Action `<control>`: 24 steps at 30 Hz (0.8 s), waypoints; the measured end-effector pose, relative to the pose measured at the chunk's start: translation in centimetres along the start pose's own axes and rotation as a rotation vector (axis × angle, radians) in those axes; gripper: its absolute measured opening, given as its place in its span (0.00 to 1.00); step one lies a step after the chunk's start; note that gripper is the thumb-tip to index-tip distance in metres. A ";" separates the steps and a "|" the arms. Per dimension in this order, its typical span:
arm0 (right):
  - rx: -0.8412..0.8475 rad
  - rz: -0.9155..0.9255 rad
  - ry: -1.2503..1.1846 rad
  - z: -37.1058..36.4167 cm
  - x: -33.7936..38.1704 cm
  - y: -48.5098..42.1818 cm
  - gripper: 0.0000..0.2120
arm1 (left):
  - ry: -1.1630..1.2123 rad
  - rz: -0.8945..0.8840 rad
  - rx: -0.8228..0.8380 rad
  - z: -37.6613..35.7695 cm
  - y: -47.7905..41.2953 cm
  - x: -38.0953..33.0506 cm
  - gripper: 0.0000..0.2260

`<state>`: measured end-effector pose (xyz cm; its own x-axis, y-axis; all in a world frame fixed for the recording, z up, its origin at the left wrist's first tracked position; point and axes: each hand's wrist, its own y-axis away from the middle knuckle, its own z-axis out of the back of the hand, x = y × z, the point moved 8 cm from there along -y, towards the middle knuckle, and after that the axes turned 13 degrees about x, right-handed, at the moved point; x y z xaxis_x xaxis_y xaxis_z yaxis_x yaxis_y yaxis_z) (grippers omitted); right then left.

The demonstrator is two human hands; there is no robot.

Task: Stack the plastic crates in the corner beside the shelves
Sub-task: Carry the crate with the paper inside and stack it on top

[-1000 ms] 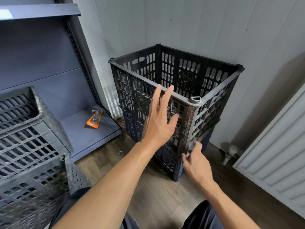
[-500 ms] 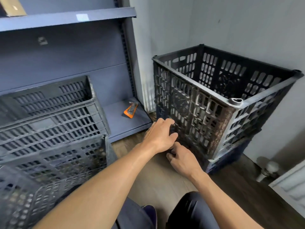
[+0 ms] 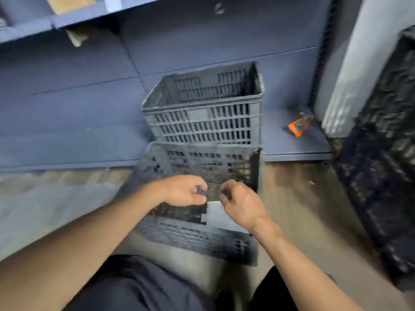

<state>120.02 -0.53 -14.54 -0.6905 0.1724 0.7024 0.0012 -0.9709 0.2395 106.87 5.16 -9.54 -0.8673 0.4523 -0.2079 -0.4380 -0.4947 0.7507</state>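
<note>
Two grey slatted plastic crates stand in the middle, before the blue shelving. The farther grey crate sits higher, upright and open-topped. The nearer grey crate lies lower on the wood floor, right in front of my knees. My left hand and my right hand hover close together over the nearer crate, fingers loosely curled, with nothing visibly in them. At the right edge, blurred, is the dark stack of crates in the corner.
An orange tool lies on the blue bottom shelf, right of the grey crates. A white wall post separates the shelving from the corner. A piece of cardboard rests on the upper shelf. Bare floor lies between the grey crates and the dark stack.
My view has swung left from the dark corner stack to the two grey crates. Both hands have left the dark stack and now sit over the nearer grey crate.
</note>
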 end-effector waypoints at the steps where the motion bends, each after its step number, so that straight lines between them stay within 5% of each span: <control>1: 0.055 0.005 0.018 -1.5 0.7 -0.7 0.14 | 0.003 0.005 0.028 -0.7 0.1 1.9 0.23; 5: 0.302 0.031 0.123 -6.8 2.6 -2.1 0.20 | -0.009 0.020 0.137 -5.6 -1.7 8.9 0.29; 9: 0.501 0.005 0.331 -12.8 2.7 -3.5 0.23 | -0.175 -0.026 -0.002 -8.5 -5.3 12.8 0.19; 14: 0.448 -0.121 0.626 -14.9 1.7 -4.6 0.15 | -0.296 -0.032 -0.124 -8.3 -7.7 13.5 0.08; 18: 0.257 -0.102 0.562 -13.5 3.2 -4.8 0.13 | -0.353 -0.059 -0.150 -8.2 -7.0 13.1 0.10; 21: 0.470 -0.259 0.577 -14.6 2.6 -3.1 0.21 | -0.389 -0.065 -0.109 -8.6 -6.0 13.0 0.12; 24: 0.469 -0.298 0.635 -12.8 3.6 -2.2 0.20 | -0.384 -0.064 -0.113 -8.1 -4.3 12.5 0.13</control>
<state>108.31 0.12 -21.14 -0.9850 0.1477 0.0888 -0.0421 -0.7059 0.7071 95.97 6.94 -20.39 -0.6949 0.7190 0.0133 -0.5303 -0.5248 0.6658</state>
